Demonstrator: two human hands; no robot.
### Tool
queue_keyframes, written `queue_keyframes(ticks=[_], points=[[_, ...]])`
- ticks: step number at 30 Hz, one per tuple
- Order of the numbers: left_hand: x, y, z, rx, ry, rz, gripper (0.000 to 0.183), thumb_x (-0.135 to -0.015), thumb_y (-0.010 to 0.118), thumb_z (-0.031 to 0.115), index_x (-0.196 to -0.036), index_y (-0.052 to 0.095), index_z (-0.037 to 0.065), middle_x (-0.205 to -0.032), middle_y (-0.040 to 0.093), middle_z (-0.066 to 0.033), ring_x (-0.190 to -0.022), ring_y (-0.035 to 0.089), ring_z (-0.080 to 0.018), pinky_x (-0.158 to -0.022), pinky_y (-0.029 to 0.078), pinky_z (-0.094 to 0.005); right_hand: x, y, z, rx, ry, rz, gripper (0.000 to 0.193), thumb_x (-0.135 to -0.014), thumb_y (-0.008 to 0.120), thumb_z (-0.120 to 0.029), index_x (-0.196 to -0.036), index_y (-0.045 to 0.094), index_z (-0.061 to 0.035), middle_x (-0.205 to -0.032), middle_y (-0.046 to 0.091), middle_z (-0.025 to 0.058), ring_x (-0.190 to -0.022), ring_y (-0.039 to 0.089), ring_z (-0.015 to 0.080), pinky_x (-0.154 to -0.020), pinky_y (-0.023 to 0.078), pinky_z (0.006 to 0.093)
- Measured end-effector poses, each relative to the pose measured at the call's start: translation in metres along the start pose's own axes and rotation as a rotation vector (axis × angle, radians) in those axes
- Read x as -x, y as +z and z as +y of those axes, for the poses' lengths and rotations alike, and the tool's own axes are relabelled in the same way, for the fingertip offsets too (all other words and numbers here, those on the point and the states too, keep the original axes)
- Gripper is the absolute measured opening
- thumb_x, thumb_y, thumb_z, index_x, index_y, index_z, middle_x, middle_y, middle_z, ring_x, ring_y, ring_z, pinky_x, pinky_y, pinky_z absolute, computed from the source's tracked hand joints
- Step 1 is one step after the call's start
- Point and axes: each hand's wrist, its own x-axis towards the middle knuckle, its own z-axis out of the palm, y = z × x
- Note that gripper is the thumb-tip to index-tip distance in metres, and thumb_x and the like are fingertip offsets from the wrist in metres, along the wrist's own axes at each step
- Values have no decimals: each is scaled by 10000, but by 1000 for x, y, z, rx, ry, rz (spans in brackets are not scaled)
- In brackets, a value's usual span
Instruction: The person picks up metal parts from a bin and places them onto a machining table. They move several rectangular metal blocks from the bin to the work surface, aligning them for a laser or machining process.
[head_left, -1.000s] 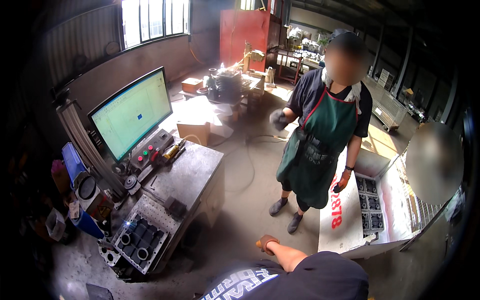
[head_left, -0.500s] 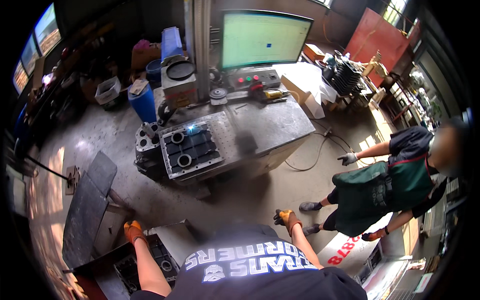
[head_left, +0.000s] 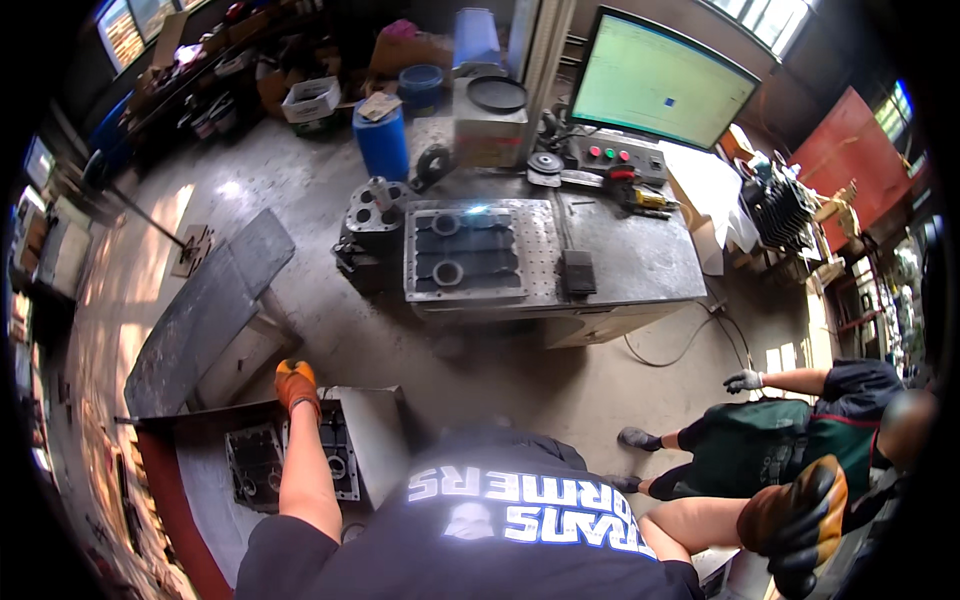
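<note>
My left hand (head_left: 296, 385), in an orange work glove, hangs over the far side of a low bin (head_left: 205, 455) at the lower left. Its fingers point away and are hidden, so what they do is unclear. Inside the bin, dark metal castings (head_left: 255, 465) with round rings lie beside my forearm. My right hand (head_left: 800, 525), in an orange and black glove, is raised at the lower right, fingers apart, with nothing visible in it. Ahead, a rectangular metal casting (head_left: 465, 255) with two rings lies on the workbench (head_left: 640, 250); a bright blue-white spot glows at its far edge.
A co-worker (head_left: 760, 435) in a green apron stands at the right, near my right hand. On the bench are a monitor (head_left: 660, 80), a button panel (head_left: 610, 152) and a small dark block (head_left: 578, 272). A grey slanted panel (head_left: 210, 310) stands left; a cable (head_left: 680, 355) crosses the floor.
The view has turned, shifting the bench to the right. My right hand has swung out to the right and up, close to the camera. My left hand stays over the bin.
</note>
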Motion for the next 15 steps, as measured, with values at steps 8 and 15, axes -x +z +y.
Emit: queue_keyframes(ticks=[8,15], points=[[-2,4,7,-37,-74,-21,204,-722,563,199,-875,627,80,-820,640,-135,-764,617,-277,-680,463,-351,133,40,108,328,1260,316,294,-834,534,-159,-1070,486,9,-908,580,149,-720,576,155,-636,456,266],[-8,9,-1,-64,-210,-172,246,-730,583,204,-935,609,70,-884,633,-143,-813,604,-259,-719,451,-352,363,49,146,375,2085,-106,171,-797,582,-147,-854,582,14,-625,597,97,-439,529,165,-424,409,287]])
